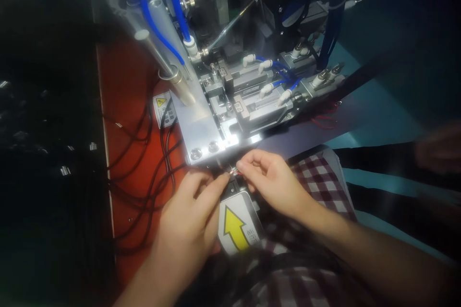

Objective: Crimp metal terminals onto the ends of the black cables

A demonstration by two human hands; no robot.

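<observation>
My right hand (272, 180) is closed in a pinch, thumb against forefinger, on a small red and white piece (236, 171) that looks like thin wire ends. My left hand (194, 211) comes in from the other side, its thumb tip close against the same spot; what lies between its fingers is too small to make out. Both hands meet just below the front edge of a bright metal plate (200, 129) on a machine. Under the fingertips is a dark block (232, 187), partly hidden by the hands.
Air cylinders (262, 110) with blue hoses (176, 5) stand behind the hands. A white label with a yellow arrow (234, 228) lies just below them. Black cables (154, 192) loop over the red surface (124, 168) on the left. A blurred hand (439, 148) appears at the far right.
</observation>
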